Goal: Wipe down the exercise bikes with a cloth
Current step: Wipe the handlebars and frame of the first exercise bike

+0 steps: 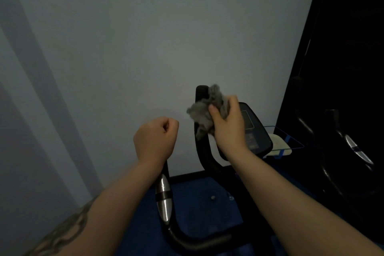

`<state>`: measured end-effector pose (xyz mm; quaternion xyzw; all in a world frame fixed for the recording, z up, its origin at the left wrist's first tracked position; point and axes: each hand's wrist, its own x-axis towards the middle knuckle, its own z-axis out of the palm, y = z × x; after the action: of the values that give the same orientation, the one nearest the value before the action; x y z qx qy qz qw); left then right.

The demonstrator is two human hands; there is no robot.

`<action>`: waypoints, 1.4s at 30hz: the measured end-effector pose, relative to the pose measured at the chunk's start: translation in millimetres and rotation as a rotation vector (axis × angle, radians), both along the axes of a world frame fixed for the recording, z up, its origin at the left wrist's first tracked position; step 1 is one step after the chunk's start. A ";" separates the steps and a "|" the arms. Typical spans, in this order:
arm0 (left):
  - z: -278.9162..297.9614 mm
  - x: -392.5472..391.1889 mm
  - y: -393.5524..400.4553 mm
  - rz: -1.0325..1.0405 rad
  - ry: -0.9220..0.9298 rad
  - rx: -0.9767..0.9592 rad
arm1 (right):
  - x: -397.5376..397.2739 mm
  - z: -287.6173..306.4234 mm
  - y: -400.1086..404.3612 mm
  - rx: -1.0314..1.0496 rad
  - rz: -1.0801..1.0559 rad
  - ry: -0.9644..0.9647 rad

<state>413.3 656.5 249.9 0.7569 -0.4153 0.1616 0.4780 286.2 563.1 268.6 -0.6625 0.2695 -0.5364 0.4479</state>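
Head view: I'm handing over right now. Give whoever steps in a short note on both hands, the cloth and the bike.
Left hand: fist closed around the top of the bike's left handlebar.
Right hand: grips the bunched grey cloth, pressed against the upright right handlebar.
Console sits just right of that hand.
Done: cannot tell which surfaces are already wiped.
Left: probably the rest of this handlebar, the console, the left handlebar, then the second bike in the dark at right.

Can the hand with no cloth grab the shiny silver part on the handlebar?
Probably yes. The left hand hangs curled and holding nothing right above the silver grip sensor on the left handlebar; nothing lies between them.
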 end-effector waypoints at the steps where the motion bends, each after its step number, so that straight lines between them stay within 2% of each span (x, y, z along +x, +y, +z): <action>1: 0.2 0.0 0.2 0.003 0.001 0.002 | 6.1 10.1 -0.9 -0.033 -0.019 -0.022; 3: 0.8 0.1 0.3 0.006 0.002 0.009 | 15.7 13.0 4.8 -0.075 -0.064 0.018; 6: 0.0 0.9 -0.1 0.010 0.002 0.014 | 7.1 -6.4 9.9 -0.115 -0.097 0.204; 9: -0.7 1.1 -0.8 0.015 -0.004 0.005 | 3.1 3.8 3.7 -0.091 -0.060 0.119; 11: -0.8 0.9 -0.4 0.023 -0.018 0.009 | 14.1 21.6 1.9 -0.181 -0.170 0.109; 13: -0.4 0.8 -0.1 0.036 -0.034 0.021 | 20.0 22.6 6.4 -0.321 -0.296 0.196; 17: -0.6 1.0 -1.3 0.030 -0.012 0.022 | -6.1 -7.9 4.8 -0.554 -0.206 0.481; 21: -2.3 2.4 -1.3 0.021 -0.026 0.011 | -4.7 10.7 -0.6 -0.557 -0.211 0.315; 22: -2.0 2.1 -1.1 0.027 -0.024 0.016 | -1.3 14.5 1.9 -0.587 -0.233 0.325; 26: -0.6 1.5 -1.7 0.051 -0.009 0.038 | -6.2 -2.9 13.1 -0.704 -0.158 0.662; 27: -0.8 1.6 -1.8 0.048 -0.006 0.037 | -9.6 -4.6 15.4 -0.694 -0.129 0.678; 31: -0.3 0.7 -2.1 0.052 0.000 0.030 | -1.5 29.9 10.5 -0.714 -0.246 0.439; 32: 0.1 0.5 -1.8 0.049 0.002 0.024 | 2.4 38.4 8.5 -0.724 -0.273 0.442; 34: 0.8 0.4 -1.2 0.034 0.004 0.023 | 6.9 40.2 6.9 -0.744 -0.288 0.583; 36: 0.4 0.4 -1.1 0.021 0.009 0.025 | 6.6 27.7 8.1 -0.749 -0.240 0.743; 38: -0.4 0.5 -1.3 0.026 0.009 0.020 | 2.9 18.7 10.0 -0.791 -0.194 0.817; 42: -0.4 1.0 -1.2 0.029 0.017 0.020 | 0.8 40.4 4.0 -0.825 -0.290 0.599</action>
<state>414.3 655.3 249.5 0.7689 -0.4019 0.1578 0.4716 287.0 567.1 309.0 -0.8638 0.2412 -0.4416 -0.0256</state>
